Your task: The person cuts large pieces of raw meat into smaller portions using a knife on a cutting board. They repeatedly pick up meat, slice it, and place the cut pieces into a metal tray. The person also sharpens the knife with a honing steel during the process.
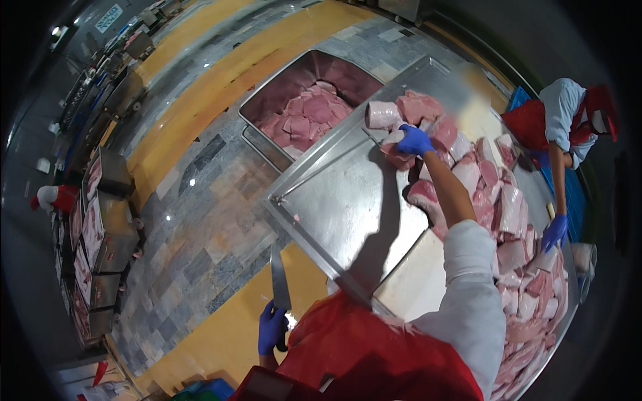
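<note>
Right hand, blue-gloved (pixel 416 140), at 2 o'clock: fingers curled onto a pink piece of raw meat with a pale fat edge (pixel 396 158), apparently grasping it. Left hand, blue-gloved (pixel 270 327), at 7 o'clock: clenched round the dark handle of a long steel-bladed knife (pixel 279 284).

Progress, judged from the layout: part done, plenty left. Flat pink cuts of meat (pixel 314 113) lie in a deep rectangular steel bin (pixel 271 100) at 12 o'clock, probably finished. A big heap of pink-and-white raw meat chunks (pixel 511 207) runs from 1 to 5 o'clock on the shiny steel table (pixel 328 214), probably unworked. Gripped piece sits at the heap's 10 o'clock edge, on the bin side. White rectangular cutting board (pixel 418 277) at 4 o'clock has no meat on its visible part.

Pose: right arm reaches far out toward 1 o'clock, forearm angled across the table, back of glove up. Left arm is low beside the red apron (pixel 381 354), blade toward 12 o'clock, off the table and clear of meat. Co-worker's blue-gloved hand (pixel 555 232), 3 o'clock, is at the heap's far side; exact grip can't be told.
</note>
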A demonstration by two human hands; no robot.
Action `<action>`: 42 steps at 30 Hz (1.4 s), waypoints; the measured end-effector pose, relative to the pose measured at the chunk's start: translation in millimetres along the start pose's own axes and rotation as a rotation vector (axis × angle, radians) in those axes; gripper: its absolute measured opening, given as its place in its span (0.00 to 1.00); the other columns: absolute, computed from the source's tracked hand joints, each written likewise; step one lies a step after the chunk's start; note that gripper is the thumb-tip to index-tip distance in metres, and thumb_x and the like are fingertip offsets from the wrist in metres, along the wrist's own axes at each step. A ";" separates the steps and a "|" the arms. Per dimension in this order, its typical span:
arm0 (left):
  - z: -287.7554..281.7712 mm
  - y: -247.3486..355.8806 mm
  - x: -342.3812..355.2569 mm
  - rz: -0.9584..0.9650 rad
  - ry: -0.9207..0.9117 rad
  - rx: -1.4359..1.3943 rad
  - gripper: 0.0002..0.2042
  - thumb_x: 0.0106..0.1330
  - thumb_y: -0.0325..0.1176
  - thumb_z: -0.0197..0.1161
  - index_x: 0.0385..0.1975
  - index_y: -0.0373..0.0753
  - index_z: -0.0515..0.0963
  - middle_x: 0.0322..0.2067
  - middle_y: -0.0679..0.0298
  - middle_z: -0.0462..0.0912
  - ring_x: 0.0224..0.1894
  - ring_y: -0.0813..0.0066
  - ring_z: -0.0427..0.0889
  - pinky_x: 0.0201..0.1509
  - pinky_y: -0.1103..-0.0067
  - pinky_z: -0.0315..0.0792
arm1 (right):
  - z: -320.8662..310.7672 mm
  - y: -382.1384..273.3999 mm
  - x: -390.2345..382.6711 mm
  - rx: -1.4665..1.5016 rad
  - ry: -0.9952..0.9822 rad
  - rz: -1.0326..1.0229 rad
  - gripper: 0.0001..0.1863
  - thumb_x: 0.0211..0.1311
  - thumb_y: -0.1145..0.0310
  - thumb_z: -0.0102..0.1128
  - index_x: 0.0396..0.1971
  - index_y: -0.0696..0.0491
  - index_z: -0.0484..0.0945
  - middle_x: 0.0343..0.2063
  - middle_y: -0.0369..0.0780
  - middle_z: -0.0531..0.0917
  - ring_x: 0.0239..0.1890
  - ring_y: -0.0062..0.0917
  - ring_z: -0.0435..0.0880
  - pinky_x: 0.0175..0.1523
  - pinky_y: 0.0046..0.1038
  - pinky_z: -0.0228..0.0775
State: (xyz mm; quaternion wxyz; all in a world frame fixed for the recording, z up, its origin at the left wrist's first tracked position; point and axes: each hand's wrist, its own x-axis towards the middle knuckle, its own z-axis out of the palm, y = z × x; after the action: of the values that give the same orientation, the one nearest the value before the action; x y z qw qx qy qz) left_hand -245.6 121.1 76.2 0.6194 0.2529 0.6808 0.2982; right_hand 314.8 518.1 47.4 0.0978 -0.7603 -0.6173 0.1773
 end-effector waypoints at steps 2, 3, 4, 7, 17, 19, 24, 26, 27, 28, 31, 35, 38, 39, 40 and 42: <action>1.9 10.0 8.1 0.035 -0.048 0.042 0.19 0.70 0.33 0.58 0.59 0.35 0.71 0.21 0.66 0.75 0.18 0.82 0.72 0.21 0.82 0.68 | 28.7 14.8 -45.6 0.753 -0.208 0.061 0.32 0.47 0.64 0.69 0.56 0.54 0.76 0.45 0.41 0.83 0.46 0.28 0.83 0.50 0.27 0.76; 0.3 12.8 12.3 0.047 -0.071 0.060 0.19 0.71 0.33 0.58 0.59 0.34 0.71 0.21 0.66 0.75 0.19 0.82 0.72 0.21 0.82 0.68 | 45.6 16.1 -82.5 1.114 -0.297 0.103 0.32 0.48 0.69 0.67 0.58 0.56 0.75 0.47 0.39 0.82 0.47 0.26 0.81 0.51 0.25 0.75; -3.4 10.7 18.7 0.060 -0.068 0.075 0.19 0.71 0.33 0.58 0.59 0.34 0.71 0.21 0.66 0.75 0.19 0.82 0.73 0.21 0.82 0.68 | 53.6 16.4 -122.4 1.276 -0.289 0.100 0.33 0.48 0.71 0.65 0.59 0.56 0.73 0.48 0.38 0.81 0.49 0.26 0.80 0.53 0.25 0.74; -13.3 2.6 29.9 0.083 -0.082 0.124 0.18 0.71 0.33 0.57 0.58 0.33 0.71 0.21 0.66 0.75 0.19 0.81 0.73 0.22 0.81 0.68 | 20.8 -22.9 -244.9 1.345 -0.144 0.002 0.35 0.48 0.74 0.63 0.63 0.56 0.70 0.52 0.37 0.79 0.54 0.25 0.77 0.58 0.25 0.71; -15.9 7.0 54.2 0.147 -0.474 0.378 0.20 0.72 0.30 0.55 0.62 0.34 0.69 0.19 0.67 0.73 0.17 0.82 0.71 0.22 0.81 0.66 | 26.2 -15.4 -485.6 -0.095 0.159 0.186 0.53 0.35 0.59 0.81 0.69 0.39 0.64 0.70 0.52 0.56 0.73 0.53 0.50 0.72 0.57 0.45; -9.3 10.3 54.1 0.131 -0.546 0.351 0.22 0.71 0.26 0.55 0.65 0.35 0.67 0.21 0.67 0.74 0.19 0.83 0.71 0.23 0.82 0.68 | 126.0 27.2 -517.9 -0.105 0.058 0.438 0.58 0.38 0.57 0.80 0.73 0.38 0.56 0.71 0.56 0.51 0.74 0.56 0.46 0.71 0.63 0.42; 13.8 7.3 41.4 0.181 -0.574 0.423 0.23 0.71 0.26 0.55 0.67 0.36 0.65 0.25 0.68 0.74 0.24 0.84 0.72 0.24 0.83 0.70 | 135.6 79.1 -546.9 0.258 -0.031 0.359 0.57 0.41 0.57 0.78 0.74 0.46 0.55 0.70 0.63 0.53 0.73 0.56 0.51 0.73 0.49 0.50; 36.1 0.1 44.9 0.218 -0.589 0.435 0.23 0.72 0.28 0.55 0.66 0.36 0.65 0.24 0.68 0.73 0.23 0.85 0.71 0.23 0.84 0.68 | 128.5 61.3 -531.2 0.484 0.148 0.507 0.53 0.47 0.50 0.76 0.71 0.55 0.58 0.67 0.61 0.60 0.71 0.51 0.57 0.72 0.41 0.54; 52.3 2.3 43.4 0.236 -0.618 0.515 0.22 0.73 0.29 0.55 0.66 0.36 0.65 0.24 0.69 0.73 0.22 0.86 0.70 0.23 0.85 0.67 | 133.6 54.6 -525.8 0.542 0.283 0.588 0.53 0.49 0.48 0.75 0.70 0.57 0.59 0.66 0.61 0.61 0.71 0.50 0.58 0.72 0.41 0.55; 67.1 -1.3 47.1 0.248 -0.672 0.561 0.23 0.73 0.29 0.54 0.67 0.36 0.64 0.25 0.68 0.73 0.22 0.86 0.70 0.23 0.85 0.67 | 138.2 49.9 -516.1 0.601 0.414 0.659 0.52 0.50 0.47 0.74 0.69 0.59 0.60 0.66 0.60 0.62 0.71 0.49 0.59 0.72 0.41 0.55; 135.5 -10.8 49.5 0.146 -0.864 0.435 0.23 0.73 0.30 0.53 0.67 0.40 0.65 0.25 0.66 0.75 0.22 0.84 0.72 0.24 0.82 0.70 | 191.5 62.5 -487.4 0.186 0.600 0.699 0.48 0.57 0.46 0.66 0.69 0.59 0.58 0.66 0.62 0.60 0.70 0.56 0.57 0.72 0.51 0.48; 224.0 -22.2 66.3 0.169 -1.003 0.600 0.25 0.73 0.33 0.52 0.70 0.42 0.62 0.25 0.64 0.76 0.23 0.81 0.73 0.26 0.81 0.70 | 195.4 34.6 -467.8 0.040 0.593 0.703 0.44 0.62 0.49 0.58 0.71 0.57 0.54 0.70 0.62 0.53 0.73 0.56 0.50 0.72 0.58 0.41; 273.7 -23.6 75.2 0.348 -1.056 0.816 0.27 0.73 0.36 0.51 0.72 0.49 0.60 0.30 0.56 0.81 0.29 0.72 0.79 0.37 0.75 0.75 | 196.8 35.7 -470.6 0.067 0.608 0.697 0.42 0.64 0.50 0.55 0.72 0.58 0.54 0.70 0.61 0.52 0.73 0.55 0.50 0.73 0.57 0.40; 287.9 -21.5 76.6 0.440 -1.056 0.903 0.27 0.73 0.37 0.51 0.73 0.51 0.59 0.33 0.53 0.83 0.31 0.69 0.81 0.41 0.73 0.76 | 196.3 35.7 -472.1 0.085 0.615 0.697 0.42 0.64 0.50 0.54 0.72 0.58 0.53 0.71 0.61 0.52 0.74 0.55 0.50 0.73 0.57 0.40; 299.6 -18.6 78.3 0.478 -1.067 0.926 0.27 0.73 0.38 0.50 0.73 0.52 0.59 0.35 0.51 0.83 0.34 0.66 0.82 0.45 0.72 0.76 | 194.5 36.7 -472.5 0.093 0.619 0.683 0.42 0.65 0.50 0.54 0.72 0.58 0.53 0.71 0.61 0.52 0.74 0.55 0.49 0.73 0.57 0.39; 314.3 -12.8 80.3 0.541 -1.090 0.975 0.27 0.73 0.39 0.50 0.72 0.55 0.60 0.40 0.46 0.84 0.40 0.59 0.84 0.53 0.69 0.74 | 195.7 34.6 -475.8 0.113 0.617 0.659 0.42 0.65 0.51 0.53 0.72 0.59 0.53 0.71 0.60 0.52 0.74 0.54 0.49 0.73 0.56 0.39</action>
State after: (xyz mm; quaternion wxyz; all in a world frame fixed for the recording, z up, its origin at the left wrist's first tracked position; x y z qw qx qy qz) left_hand 58.8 198.6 -5.8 0.5913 0.7647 0.2491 -0.0606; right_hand 186.4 33.7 -74.2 0.2566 -0.9270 -0.2736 -0.0024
